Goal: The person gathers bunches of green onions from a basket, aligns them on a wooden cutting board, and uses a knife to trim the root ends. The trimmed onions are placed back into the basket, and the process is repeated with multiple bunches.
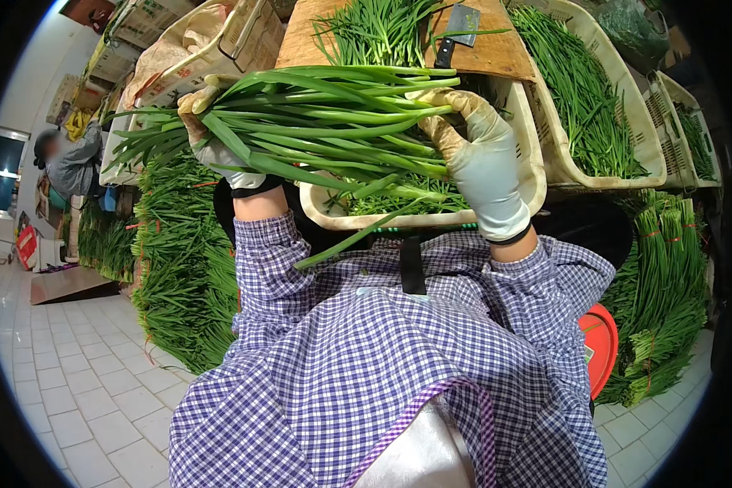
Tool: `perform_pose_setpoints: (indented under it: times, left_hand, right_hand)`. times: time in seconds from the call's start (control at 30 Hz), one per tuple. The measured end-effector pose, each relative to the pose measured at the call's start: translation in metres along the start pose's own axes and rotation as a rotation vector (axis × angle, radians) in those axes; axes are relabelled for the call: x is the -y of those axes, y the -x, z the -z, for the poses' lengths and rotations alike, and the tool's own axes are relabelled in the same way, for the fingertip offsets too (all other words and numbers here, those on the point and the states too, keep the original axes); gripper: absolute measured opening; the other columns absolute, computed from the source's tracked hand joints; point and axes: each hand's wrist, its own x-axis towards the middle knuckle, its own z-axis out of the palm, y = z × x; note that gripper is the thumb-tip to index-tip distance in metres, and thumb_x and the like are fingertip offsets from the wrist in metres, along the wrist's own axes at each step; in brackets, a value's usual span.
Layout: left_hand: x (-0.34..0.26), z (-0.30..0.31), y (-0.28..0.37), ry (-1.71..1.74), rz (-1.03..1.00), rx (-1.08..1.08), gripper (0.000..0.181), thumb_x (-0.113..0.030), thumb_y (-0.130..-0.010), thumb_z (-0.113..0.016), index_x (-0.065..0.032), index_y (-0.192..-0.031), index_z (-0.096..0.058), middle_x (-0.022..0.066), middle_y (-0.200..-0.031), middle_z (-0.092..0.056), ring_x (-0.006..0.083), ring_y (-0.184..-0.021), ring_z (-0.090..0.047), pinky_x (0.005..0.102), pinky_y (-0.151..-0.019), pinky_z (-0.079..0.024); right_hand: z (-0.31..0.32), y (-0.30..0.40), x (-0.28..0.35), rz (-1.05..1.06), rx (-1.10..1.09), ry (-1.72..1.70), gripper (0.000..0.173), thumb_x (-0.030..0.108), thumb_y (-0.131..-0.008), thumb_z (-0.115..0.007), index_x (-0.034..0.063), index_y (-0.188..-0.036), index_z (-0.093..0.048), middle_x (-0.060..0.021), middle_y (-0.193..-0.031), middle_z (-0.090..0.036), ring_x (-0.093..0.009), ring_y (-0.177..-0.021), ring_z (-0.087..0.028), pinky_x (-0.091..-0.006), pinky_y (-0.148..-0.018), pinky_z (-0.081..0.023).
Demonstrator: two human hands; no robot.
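Note:
A loose bunch of long green garlic chives [317, 122] lies crosswise between my gloved hands. My left hand [210, 128] grips its leafy end, thumb on top. Around the pale stem ends, my right hand [479, 146] has its thumb and fingers closed; the other fingers are partly hidden behind the stems. One leaf [354, 238] droops from the bunch over my checked smock. Right below the bunch is a cream plastic crate [402, 219] with green trimmings inside. Beyond it, more chives [381, 33] rest on a wooden board [485, 58] beside a cleaver [460, 30].
Crates of chives [598, 104] stand to the right, and a crate with sacking [213, 46] at upper left. Tied chive bundles are piled at left [183, 262] and right [653, 274]. A red round lid or stool [601, 351] sits by my right side. Another person [76, 161] is far left.

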Motion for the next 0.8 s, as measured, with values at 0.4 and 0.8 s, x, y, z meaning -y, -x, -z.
perform_pose_setpoints:
  times: [0.4,0.8]
  left_hand:
    - [0.005,-0.005,0.008,0.05,0.053,-0.159,0.012,-0.02,-0.096,-0.059,-0.01,-0.096,-0.066,-0.001,-0.092,-0.067,0.0154,-0.092,-0.062,0.0343,-0.1,-0.045]
    - [0.003,0.008,0.008,-0.165,0.022,-0.125,0.025,-0.03,-0.098,-0.056,-0.0074,-0.1,-0.068,0.0063,-0.101,-0.069,0.0209,-0.1,-0.063,0.0418,-0.101,-0.046]
  right_hand:
    - [0.004,0.001,-0.02,0.219,-0.116,0.543,0.012,0.006,-0.078,-0.066,0.0025,-0.09,-0.069,-0.015,-0.089,-0.067,-0.033,-0.082,-0.064,-0.0377,-0.077,-0.053]
    - [0.024,-0.002,0.011,-0.54,0.171,0.112,0.027,0.026,-0.093,-0.067,0.0002,-0.098,-0.063,-0.0021,-0.082,-0.065,-0.006,-0.066,-0.055,-0.0219,-0.06,-0.047]
